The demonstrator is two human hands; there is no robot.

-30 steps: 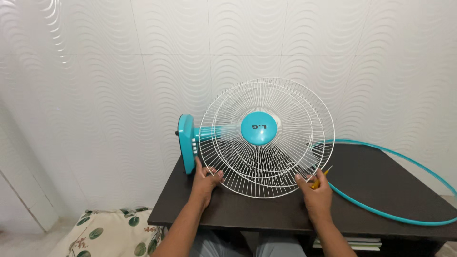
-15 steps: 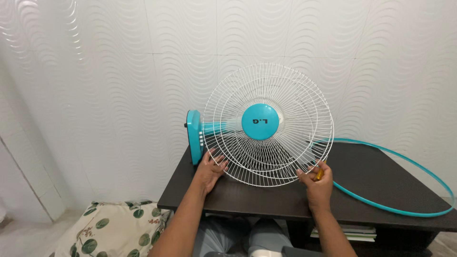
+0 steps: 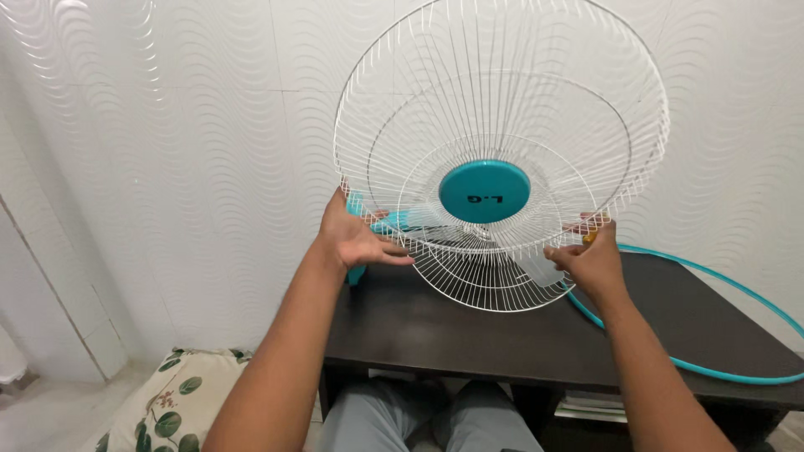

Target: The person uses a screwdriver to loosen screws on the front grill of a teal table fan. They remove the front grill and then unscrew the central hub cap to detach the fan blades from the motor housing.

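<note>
A round white wire fan grille with a teal centre cap (image 3: 484,191) is held up in front of me, tilted toward the camera. My left hand (image 3: 356,238) grips its lower left rim. My right hand (image 3: 590,261) grips the lower right rim, with a small yellow object (image 3: 590,237) tucked in the fingers. Behind and below, a second white wire grille (image 3: 490,289) stays on the fan. The teal motor housing (image 3: 387,223) shows beside my left hand. The fan lies on a dark table (image 3: 469,331).
A thin teal ring (image 3: 712,368) lies on the table's right side, reaching past its edge. A white wavy-textured wall stands right behind the table. A leaf-patterned cushion (image 3: 167,402) is on the floor at the left. My knees (image 3: 435,423) are under the table's front edge.
The front grille has come off the fan and risen toward the camera, both hands still on its lower rim. The view has moved closer.
</note>
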